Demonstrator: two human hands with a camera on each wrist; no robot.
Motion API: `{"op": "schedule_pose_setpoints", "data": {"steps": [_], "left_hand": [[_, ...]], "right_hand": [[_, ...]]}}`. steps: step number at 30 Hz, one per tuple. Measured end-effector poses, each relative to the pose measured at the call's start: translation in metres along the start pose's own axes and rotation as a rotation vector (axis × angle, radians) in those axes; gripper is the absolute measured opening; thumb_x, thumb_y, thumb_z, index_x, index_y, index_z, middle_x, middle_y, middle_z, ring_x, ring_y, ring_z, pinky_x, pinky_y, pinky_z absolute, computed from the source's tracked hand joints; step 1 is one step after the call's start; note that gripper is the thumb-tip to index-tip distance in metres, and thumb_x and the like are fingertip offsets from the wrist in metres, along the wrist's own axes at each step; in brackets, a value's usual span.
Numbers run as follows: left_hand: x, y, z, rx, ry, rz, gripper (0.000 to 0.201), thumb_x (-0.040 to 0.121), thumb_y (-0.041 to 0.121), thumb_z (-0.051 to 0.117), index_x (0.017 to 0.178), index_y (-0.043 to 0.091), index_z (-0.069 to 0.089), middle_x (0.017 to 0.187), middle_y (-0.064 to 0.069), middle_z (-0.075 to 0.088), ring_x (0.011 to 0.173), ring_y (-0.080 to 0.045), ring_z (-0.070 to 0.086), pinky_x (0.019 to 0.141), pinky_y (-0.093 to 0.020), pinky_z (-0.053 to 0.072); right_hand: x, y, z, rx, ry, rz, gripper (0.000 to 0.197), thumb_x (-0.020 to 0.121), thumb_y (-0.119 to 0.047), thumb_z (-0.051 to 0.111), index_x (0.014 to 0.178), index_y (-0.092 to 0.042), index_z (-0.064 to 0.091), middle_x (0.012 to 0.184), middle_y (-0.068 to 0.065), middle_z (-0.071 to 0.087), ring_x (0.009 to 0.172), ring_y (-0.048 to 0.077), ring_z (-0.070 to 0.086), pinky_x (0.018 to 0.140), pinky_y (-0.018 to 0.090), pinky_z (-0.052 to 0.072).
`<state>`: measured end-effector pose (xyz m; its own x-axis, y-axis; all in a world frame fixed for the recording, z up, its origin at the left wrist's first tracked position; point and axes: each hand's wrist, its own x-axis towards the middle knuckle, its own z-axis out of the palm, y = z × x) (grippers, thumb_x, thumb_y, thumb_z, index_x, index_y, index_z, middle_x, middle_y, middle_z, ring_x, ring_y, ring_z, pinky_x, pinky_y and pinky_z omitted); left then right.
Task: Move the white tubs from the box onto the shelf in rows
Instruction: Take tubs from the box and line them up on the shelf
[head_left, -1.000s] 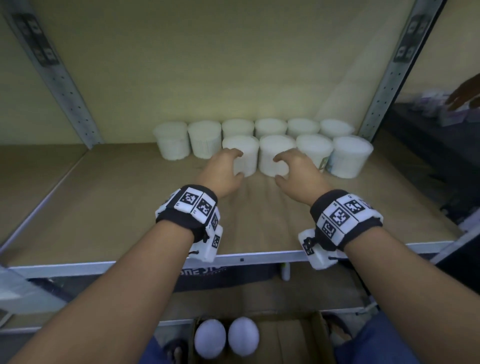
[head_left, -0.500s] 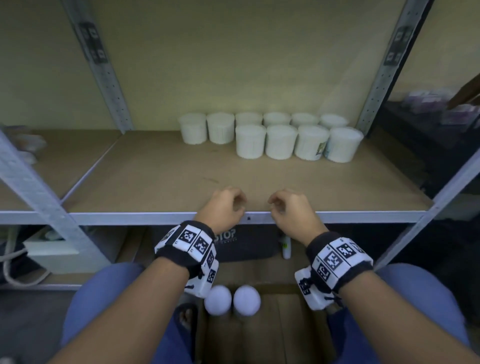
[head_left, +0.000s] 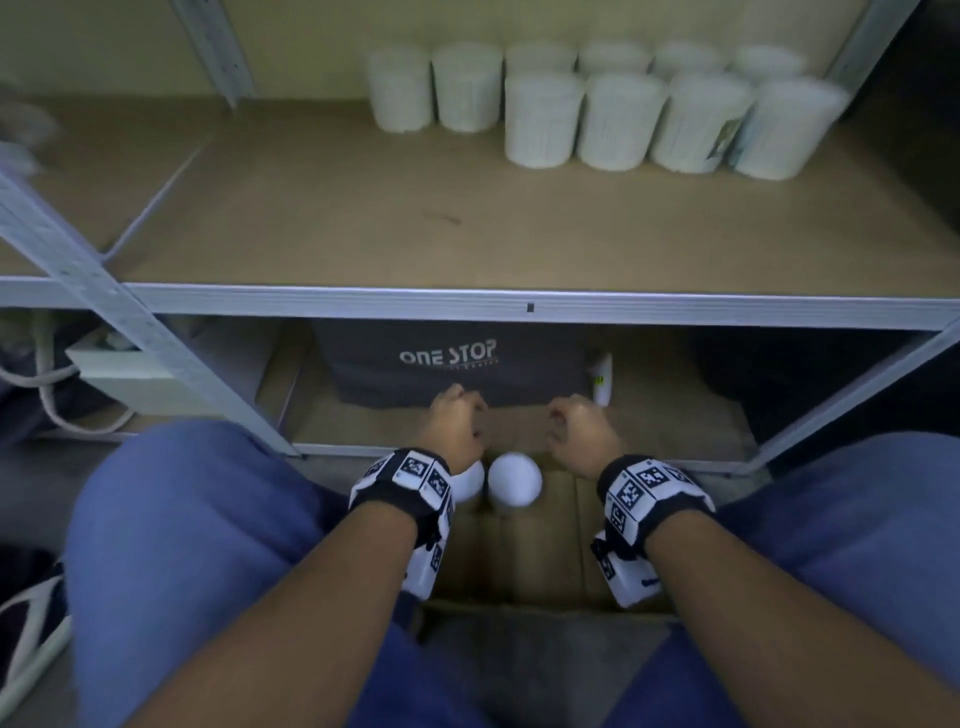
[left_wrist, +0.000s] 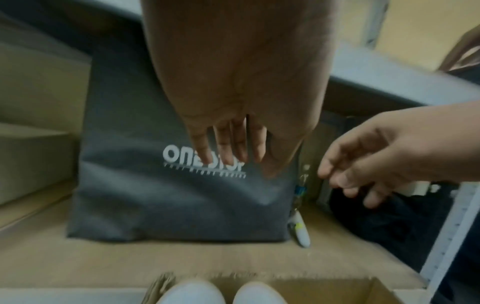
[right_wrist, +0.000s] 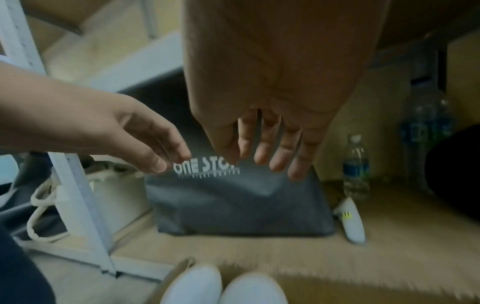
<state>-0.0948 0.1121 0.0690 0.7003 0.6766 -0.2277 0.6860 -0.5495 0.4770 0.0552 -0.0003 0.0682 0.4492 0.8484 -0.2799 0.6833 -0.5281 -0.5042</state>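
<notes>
White tubs (head_left: 582, 104) stand in two rows on the shelf (head_left: 467, 306) at 12 o'clock; two more (head_left: 514, 480) remain in the box (head_left: 566, 551) at 6 o'clock. Left hand (head_left: 457, 423) and right hand (head_left: 579, 431) hover above them, fingers loosely curled, holding nothing.

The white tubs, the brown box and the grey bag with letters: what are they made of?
White round tubs: probably plastic, with a matt surface and faint upright ribbing; blur leaves it open.
Brown open box: cardboard, going by its dull tan walls and rough cut edge.
Dark grey bag printed ONE STOP: soft cloth, since it sags and creases.
</notes>
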Motion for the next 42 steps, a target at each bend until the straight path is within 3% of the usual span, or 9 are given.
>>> {"op": "schedule_pose_setpoints", "data": {"steps": [3, 5, 10, 13, 17, 24, 31, 38, 42], "left_hand": [[0.01, -0.02, 0.024, 0.057, -0.163, -0.123, 0.045, 0.085, 0.016, 0.06, 0.129, 0.013, 0.051, 0.138, -0.01, 0.042, 0.126, -0.031, 0.047, 0.104, -0.039, 0.042], [0.015, -0.033, 0.041, 0.104, -0.225, -0.164, 0.048, 0.084, 0.018, 0.061, 0.13, 0.014, 0.048, 0.137, -0.01, 0.043, 0.126, -0.032, 0.045, 0.102, -0.043, 0.044], [0.027, -0.064, 0.084, 0.16, -0.325, -0.237, 0.066, 0.081, 0.022, 0.065, 0.141, 0.015, 0.037, 0.144, -0.011, 0.031, 0.134, -0.033, 0.035, 0.107, -0.041, 0.04], [0.036, -0.078, 0.109, 0.19, -0.337, -0.286, 0.078, 0.078, 0.027, 0.069, 0.144, 0.024, 0.028, 0.15, -0.008, 0.02, 0.141, -0.031, 0.023, 0.106, -0.043, 0.04], [0.048, -0.085, 0.13, 0.275, -0.314, -0.279, 0.082, 0.076, 0.032, 0.072, 0.143, 0.033, 0.027, 0.15, -0.004, 0.021, 0.138, -0.034, 0.026, 0.099, -0.048, 0.04], [0.062, -0.093, 0.144, 0.395, -0.368, -0.211, 0.084, 0.069, 0.057, 0.069, 0.141, 0.037, 0.03, 0.147, -0.008, 0.017, 0.122, -0.04, 0.037, 0.099, -0.051, 0.035], [0.061, -0.095, 0.141, 0.385, -0.363, -0.183, 0.075, 0.071, 0.049, 0.071, 0.134, 0.038, 0.032, 0.144, -0.006, 0.018, 0.119, -0.039, 0.042, 0.095, -0.052, 0.035], [0.046, -0.08, 0.111, 0.213, -0.351, -0.272, 0.074, 0.069, 0.036, 0.074, 0.133, 0.036, 0.035, 0.14, -0.006, 0.024, 0.124, -0.039, 0.035, 0.096, -0.052, 0.038], [0.037, -0.074, 0.088, 0.148, -0.304, -0.267, 0.074, 0.069, 0.038, 0.07, 0.135, 0.034, 0.035, 0.139, -0.005, 0.027, 0.126, -0.04, 0.034, 0.099, -0.053, 0.043]], "right_hand": [[0.01, 0.01, 0.034, -0.021, -0.131, 0.065, 0.028, 0.084, -0.019, 0.059, 0.109, -0.007, 0.061, 0.112, 0.013, 0.063, 0.103, 0.032, 0.062, 0.087, 0.04, 0.053], [0.018, 0.015, 0.055, -0.077, -0.184, 0.076, 0.035, 0.083, -0.022, 0.059, 0.116, -0.01, 0.059, 0.119, 0.012, 0.057, 0.108, 0.033, 0.058, 0.091, 0.039, 0.051], [0.034, 0.028, 0.1, -0.103, -0.282, 0.162, 0.051, 0.083, -0.026, 0.062, 0.132, -0.021, 0.047, 0.141, 0.004, 0.037, 0.123, 0.03, 0.048, 0.103, 0.04, 0.044], [0.044, 0.037, 0.121, -0.178, -0.345, 0.187, 0.063, 0.084, -0.033, 0.063, 0.141, -0.027, 0.036, 0.149, 0.004, 0.026, 0.13, 0.032, 0.041, 0.109, 0.043, 0.035], [0.058, 0.047, 0.142, -0.215, -0.354, 0.194, 0.078, 0.077, -0.041, 0.067, 0.144, -0.036, 0.027, 0.147, 0.005, 0.025, 0.127, 0.035, 0.041, 0.105, 0.044, 0.039], [0.075, 0.047, 0.165, -0.19, -0.368, 0.242, 0.087, 0.062, -0.04, 0.08, 0.135, -0.042, 0.032, 0.139, 0.005, 0.015, 0.119, 0.036, 0.041, 0.095, 0.044, 0.049], [0.076, 0.045, 0.165, -0.16, -0.319, 0.255, 0.076, 0.061, -0.029, 0.08, 0.126, -0.035, 0.042, 0.136, 0.006, 0.021, 0.112, 0.034, 0.046, 0.089, 0.037, 0.051], [0.061, 0.033, 0.138, -0.195, -0.315, 0.273, 0.074, 0.067, -0.032, 0.077, 0.131, -0.036, 0.041, 0.14, 0.009, 0.022, 0.122, 0.036, 0.039, 0.099, 0.039, 0.043], [0.049, 0.022, 0.114, -0.157, -0.251, 0.264, 0.075, 0.068, -0.032, 0.074, 0.134, -0.036, 0.038, 0.135, 0.011, 0.025, 0.123, 0.037, 0.032, 0.094, 0.04, 0.044]]}}
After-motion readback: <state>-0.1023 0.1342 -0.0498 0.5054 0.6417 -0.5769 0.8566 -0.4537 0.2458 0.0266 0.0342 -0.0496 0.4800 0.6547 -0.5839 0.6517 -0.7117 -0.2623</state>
